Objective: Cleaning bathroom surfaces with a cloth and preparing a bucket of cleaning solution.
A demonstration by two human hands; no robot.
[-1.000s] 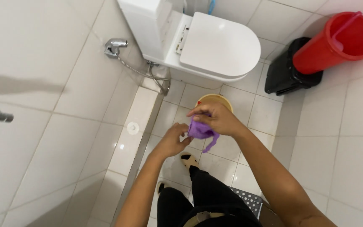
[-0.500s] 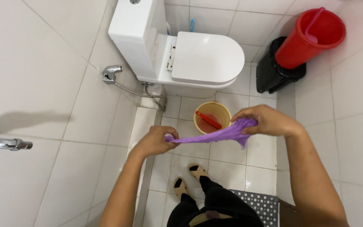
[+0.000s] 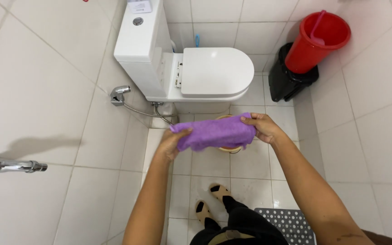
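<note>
A purple cloth is stretched flat between both my hands, above the tiled floor in front of the toilet. My left hand pinches its left end and my right hand grips its right end. Under the cloth a small tan bucket stands on the floor, mostly hidden by it.
A white toilet with its lid down stands ahead. A spray hose hangs on the left wall, a tap sticks out nearer. At the back right a red bucket sits on a black bin. A grey dotted mat lies by my feet.
The cloth went from a bunched wad held close between my hands to a twisted strand, and is now spread wide. My hands moved apart. The view tilted up toward the toilet.
</note>
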